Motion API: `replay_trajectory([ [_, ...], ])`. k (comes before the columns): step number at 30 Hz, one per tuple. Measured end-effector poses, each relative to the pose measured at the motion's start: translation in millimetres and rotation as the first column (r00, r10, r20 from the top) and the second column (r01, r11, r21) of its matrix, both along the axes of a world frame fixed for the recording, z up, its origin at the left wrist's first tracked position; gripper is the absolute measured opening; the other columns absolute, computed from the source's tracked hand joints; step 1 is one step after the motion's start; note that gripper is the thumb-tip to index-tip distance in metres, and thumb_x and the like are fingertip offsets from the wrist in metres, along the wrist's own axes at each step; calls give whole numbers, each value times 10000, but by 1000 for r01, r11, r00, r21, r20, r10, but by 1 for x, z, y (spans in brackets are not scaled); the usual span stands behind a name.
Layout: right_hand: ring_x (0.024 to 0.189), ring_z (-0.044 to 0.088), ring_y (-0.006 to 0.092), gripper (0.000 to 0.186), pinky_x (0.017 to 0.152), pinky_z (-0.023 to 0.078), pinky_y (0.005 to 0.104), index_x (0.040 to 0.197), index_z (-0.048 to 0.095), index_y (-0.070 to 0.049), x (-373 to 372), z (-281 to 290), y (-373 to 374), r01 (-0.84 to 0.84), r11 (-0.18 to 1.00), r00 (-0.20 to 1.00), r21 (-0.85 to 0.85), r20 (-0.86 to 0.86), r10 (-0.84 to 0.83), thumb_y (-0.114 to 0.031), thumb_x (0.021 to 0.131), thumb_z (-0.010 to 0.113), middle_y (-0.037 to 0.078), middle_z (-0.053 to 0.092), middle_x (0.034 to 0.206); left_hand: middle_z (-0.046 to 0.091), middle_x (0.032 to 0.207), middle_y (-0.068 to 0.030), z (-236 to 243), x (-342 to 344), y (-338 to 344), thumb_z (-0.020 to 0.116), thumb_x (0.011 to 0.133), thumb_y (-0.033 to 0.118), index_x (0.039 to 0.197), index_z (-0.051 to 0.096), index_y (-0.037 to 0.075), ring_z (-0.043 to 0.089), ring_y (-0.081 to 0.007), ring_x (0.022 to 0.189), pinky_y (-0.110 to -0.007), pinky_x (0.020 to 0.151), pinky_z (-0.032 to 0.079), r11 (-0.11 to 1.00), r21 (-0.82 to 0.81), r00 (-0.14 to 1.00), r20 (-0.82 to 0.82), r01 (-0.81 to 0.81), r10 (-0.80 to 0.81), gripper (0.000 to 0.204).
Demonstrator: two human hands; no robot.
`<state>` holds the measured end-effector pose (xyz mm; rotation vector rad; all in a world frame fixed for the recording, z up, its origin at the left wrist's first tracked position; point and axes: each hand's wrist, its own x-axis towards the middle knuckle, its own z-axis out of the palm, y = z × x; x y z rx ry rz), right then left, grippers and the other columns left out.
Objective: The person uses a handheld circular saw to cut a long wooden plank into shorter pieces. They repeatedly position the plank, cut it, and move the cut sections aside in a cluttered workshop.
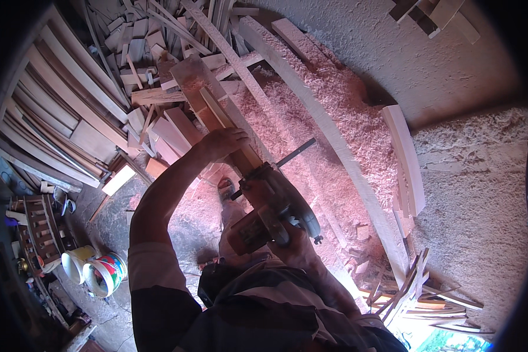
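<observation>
My right hand (292, 245) is closed around the rear handle of a circular saw (276, 202), with a dark red motor housing and a rounded dark guard. A thin metal guide bar (296, 152) crosses its front. The saw's front rests against a narrow wooden board (245, 157) that slants away to the upper left. Just ahead of the saw, my left hand (226, 142) presses on this board with its fingers wrapped over it. The blade is hidden beneath the tool. Under the board's far end lies a wider plank (195, 79).
Pink wood shavings (328, 100) cover the floor ahead and to the right, with a long board (334, 138) lying across them. Offcuts (138, 50) are heaped at the far left, near stacked planks (64, 88). Two buckets (102, 276) stand at the lower left. A rough wall (469, 76) rises at right.
</observation>
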<state>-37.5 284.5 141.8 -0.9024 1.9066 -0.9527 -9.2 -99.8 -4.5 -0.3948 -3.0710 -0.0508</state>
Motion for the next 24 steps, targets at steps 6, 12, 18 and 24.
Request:
replay_trajectory([
  [6, 979, 727, 294, 527, 834, 557, 407, 1300, 631, -34, -3, -2, -19, -20, 1000, 1000, 17, -8, 20, -165, 812, 783, 185, 733, 1013, 539, 1461, -53, -1, 0, -21, 873, 636, 253, 1433, 492, 104, 491, -231, 1387, -333, 1112, 495, 1000, 15, 1000, -20, -9, 9, 896],
  [12, 997, 724, 269, 536, 848, 553, 397, 1319, 623, -33, -6, -6, -38, -28, 1000, 1000, -12, -12, 27, -160, 823, 779, 175, 734, 1038, 533, 1464, -60, -1, -4, -44, 894, 625, 290, 1428, 489, 108, 485, -244, 1393, -347, 1109, 501, 998, 68, 1000, 24, -1, -1, 918],
  [18, 1021, 727, 262, 555, 849, 556, 399, 1345, 610, -33, -7, -4, -58, -9, 1000, 1000, 8, 21, 9, -161, 830, 774, 176, 738, 1057, 525, 1472, -76, -5, -5, -64, 913, 609, 355, 1444, 472, 89, 466, -253, 1407, -360, 1119, 489, 998, 60, 999, 31, -16, 15, 982],
  [24, 1018, 729, 297, 559, 842, 557, 403, 1346, 608, -27, -10, -1, -77, -16, 1000, 999, 25, 34, 15, -156, 825, 765, 189, 734, 1051, 531, 1465, -76, -3, -7, -80, 909, 627, 355, 1442, 470, 94, 485, -259, 1391, -374, 1121, 485, 995, 99, 1000, 16, -1, -1, 962],
])
